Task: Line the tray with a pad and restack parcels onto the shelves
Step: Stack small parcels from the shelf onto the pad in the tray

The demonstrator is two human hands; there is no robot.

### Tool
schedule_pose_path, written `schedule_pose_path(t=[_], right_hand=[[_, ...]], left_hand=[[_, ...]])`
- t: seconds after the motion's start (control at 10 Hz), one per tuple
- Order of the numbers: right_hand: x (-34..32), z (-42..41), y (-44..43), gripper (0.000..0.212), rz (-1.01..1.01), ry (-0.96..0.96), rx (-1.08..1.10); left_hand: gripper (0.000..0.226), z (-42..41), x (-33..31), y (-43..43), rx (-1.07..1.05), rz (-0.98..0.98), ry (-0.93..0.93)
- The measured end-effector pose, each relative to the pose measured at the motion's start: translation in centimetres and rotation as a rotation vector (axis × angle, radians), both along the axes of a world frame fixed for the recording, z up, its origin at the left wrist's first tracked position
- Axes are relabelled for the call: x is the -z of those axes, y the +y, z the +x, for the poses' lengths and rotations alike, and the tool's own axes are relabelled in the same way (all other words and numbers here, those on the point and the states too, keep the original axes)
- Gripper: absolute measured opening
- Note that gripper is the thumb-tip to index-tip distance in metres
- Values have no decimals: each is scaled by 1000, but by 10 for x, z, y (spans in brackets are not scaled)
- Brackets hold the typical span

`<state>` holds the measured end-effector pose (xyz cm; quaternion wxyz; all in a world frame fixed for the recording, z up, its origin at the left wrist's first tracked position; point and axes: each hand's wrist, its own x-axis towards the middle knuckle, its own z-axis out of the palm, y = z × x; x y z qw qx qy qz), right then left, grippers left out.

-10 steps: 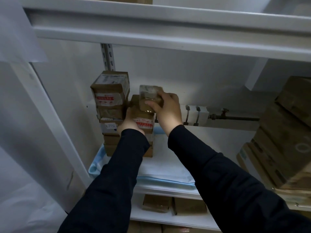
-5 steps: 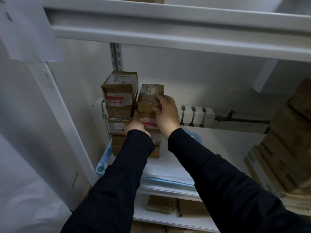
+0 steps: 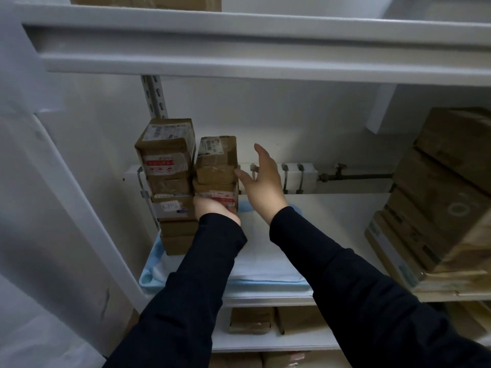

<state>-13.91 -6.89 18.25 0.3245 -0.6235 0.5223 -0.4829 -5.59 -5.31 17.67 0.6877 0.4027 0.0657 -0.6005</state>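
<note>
**Seating the Top Parcel on the Shorter Stack**

**Position.** The top parcel (image 3: 218, 158) is sitting on the shorter stack (image 3: 215, 193). This stack is standing just beside the taller stack (image 3: 167, 187) at the back left of the tray (image 3: 148, 278).

**Hands.** The right hand (image 3: 261, 181) is hovering released, fingers straight and spread. Its thumb is lying at the parcel's right edge, but contact cannot be confirmed. The left hand (image 3: 215, 209) is bearing against the front of the shorter stack, low down. Its fingers are hidden, so it cannot be told whether it is grasping or merely bracing.

**Handling.** The parcels are presenting as small taped cardboard boxes, so they are probably light and stiff. The glossy tape is likely to be slippery. Taking hold across two opposite side faces is judged safer than pinching the taped top. Both columns are narrow and tall, so a sideways push is risking a topple.

**Containers.** A white pad (image 3: 265, 264) is lining the tray, and both stacks appear to be standing on it. The tray is resting on the shelf (image 3: 345, 221). Large cartons (image 3: 438, 208) are occupying the right end of that shelf, well apart from the tray. Spare parcels (image 3: 251, 320) are lying on the level below.
</note>
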Motion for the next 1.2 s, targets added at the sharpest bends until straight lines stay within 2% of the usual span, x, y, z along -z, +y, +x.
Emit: schedule_pose_path(t=[0.1,0.2,0.3,0.4,0.5,0.6,0.8,0.9,1.0,1.1,1.2], right_hand=[[1,-11,6,59,-14,-32,79],[3,-28,15,43,-30,-45,143],[2,-52,24,22,-32,38,167],[-4,-78,36,25,-64,40,188],[-15,-108,47,31,-106,73,238],[-25,-151,60,22,-219,126,313],[-26,-239,75,23,-532,308,519],[-29,-277,80,27,-643,367,634],[-31,-310,88,19,-694,429,721],[-37,-341,95,22,-647,477,785],[-42,-365,99,77,-331,481,798]], left_hand=[[37,-15,11,1,105,-21,-104],[36,-36,20,-1,159,-28,-90],[31,-59,17,0,271,-32,-83],[28,-84,15,-3,375,-56,-106],[27,-116,14,-5,483,-161,-93],[23,-161,10,-3,545,-252,-98],[31,-249,-8,23,701,-323,-233],[33,-289,-21,36,753,-340,-280],[35,-323,-33,47,733,-360,-334],[27,-350,-44,54,677,-396,-387],[22,-365,-51,51,637,-381,-451]])
